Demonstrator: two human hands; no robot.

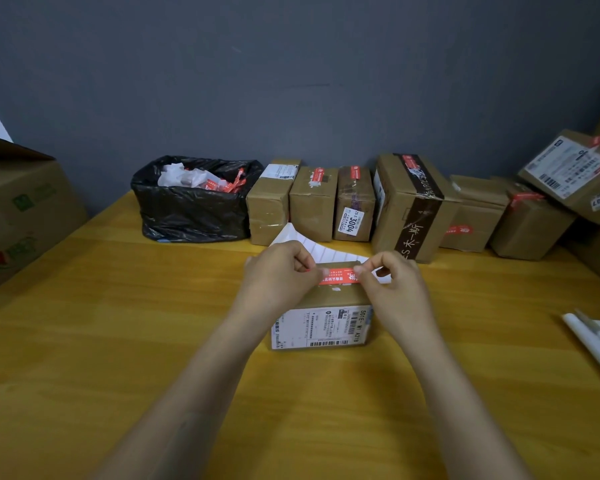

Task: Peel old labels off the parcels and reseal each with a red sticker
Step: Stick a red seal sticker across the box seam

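I am watching both bare forearms (201, 382) reaching forward from the bottom edge and angling in toward each other, with the left hand (278, 271) and the right hand (394, 287) hovering level, side by side, their backs turned up toward me. The left hand is pinching one end of a narrow red printed paper sticker (338, 276) between thumb and forefinger, its remaining fingers curling in toward the palm. The right hand is pinching the opposite end the same way, so the two hands are sitting apart, joined only by the sticker stretching between their fingertips.
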